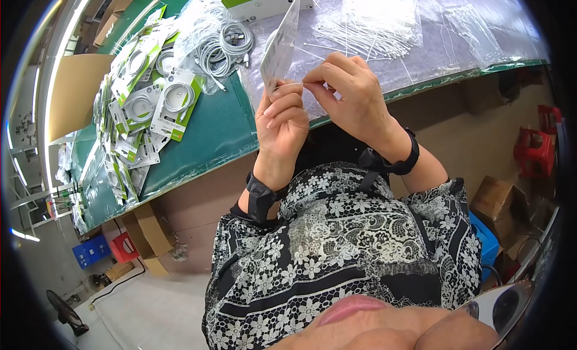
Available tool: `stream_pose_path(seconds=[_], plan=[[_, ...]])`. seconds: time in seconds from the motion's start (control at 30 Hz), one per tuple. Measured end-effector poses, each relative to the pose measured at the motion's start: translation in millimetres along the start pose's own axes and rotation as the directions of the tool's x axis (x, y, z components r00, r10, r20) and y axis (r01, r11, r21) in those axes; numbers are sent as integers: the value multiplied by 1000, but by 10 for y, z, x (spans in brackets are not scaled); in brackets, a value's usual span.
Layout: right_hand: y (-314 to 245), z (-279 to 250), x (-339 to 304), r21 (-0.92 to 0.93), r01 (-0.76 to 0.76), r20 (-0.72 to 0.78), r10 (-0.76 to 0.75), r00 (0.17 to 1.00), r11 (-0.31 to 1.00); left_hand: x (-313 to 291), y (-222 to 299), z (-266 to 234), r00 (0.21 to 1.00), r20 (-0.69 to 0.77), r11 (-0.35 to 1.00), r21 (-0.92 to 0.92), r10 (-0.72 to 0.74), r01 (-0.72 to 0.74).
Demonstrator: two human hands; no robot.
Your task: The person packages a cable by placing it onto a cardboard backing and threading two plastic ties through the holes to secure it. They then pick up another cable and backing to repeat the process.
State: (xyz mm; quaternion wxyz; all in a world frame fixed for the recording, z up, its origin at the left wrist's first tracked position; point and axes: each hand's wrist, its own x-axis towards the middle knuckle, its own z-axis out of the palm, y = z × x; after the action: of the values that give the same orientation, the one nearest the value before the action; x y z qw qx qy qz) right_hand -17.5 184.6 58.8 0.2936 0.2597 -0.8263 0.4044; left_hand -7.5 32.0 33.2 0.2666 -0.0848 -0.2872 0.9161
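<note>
My left hand (281,124) is closed on a clear plastic cable package (282,46), held upright and seen nearly edge-on above the table. A thin white cable tie (291,84) runs from the package's lower end toward my right hand (353,92). Thumb and forefinger of that hand pinch the tie's end. Whether the tie passes through the package is hidden by my left fingers. Beyond both hands, loose white cable ties (375,37) lie spread on and around a clear bag. Coiled grey cables (227,48) lie to the left of the held package.
A heap of green-and-white cable packages (141,106) covers the table's left part. At the back stands a green-and-white box (264,2). The green table edge (198,168) runs in front of me. Red stools (534,150) and a cardboard carton (497,199) stand at right.
</note>
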Motion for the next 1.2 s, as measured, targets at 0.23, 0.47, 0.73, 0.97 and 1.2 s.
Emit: stream_pose_path(seconds=[0.23, 0.47, 0.73, 0.97, 1.2], plan=[[30, 25, -7, 18, -11, -6, 12, 1000, 1000, -7, 9, 2, 1000, 5, 1000, -22, -6, 6], [-12, 27, -5, 12, -9, -5, 9, 1000, 1000, -19, 14, -8, 1000, 3, 1000, -19, -9, 9], [-10, 12, -23, 18, -23, -13, 23, 1000, 1000, -17, 16, -23, 1000, 5, 1000, -8, -3, 3], [-38, 47, 10, 106, -5, -10, 6, 1000, 994, 16, 32, -166, 994, 14, 835, 541, 108, -98], [152, 63, -250, 299, -193, -4, 204, 979, 934, -58, 112, -182, 981, -35, 558, 826, 192, -80]])
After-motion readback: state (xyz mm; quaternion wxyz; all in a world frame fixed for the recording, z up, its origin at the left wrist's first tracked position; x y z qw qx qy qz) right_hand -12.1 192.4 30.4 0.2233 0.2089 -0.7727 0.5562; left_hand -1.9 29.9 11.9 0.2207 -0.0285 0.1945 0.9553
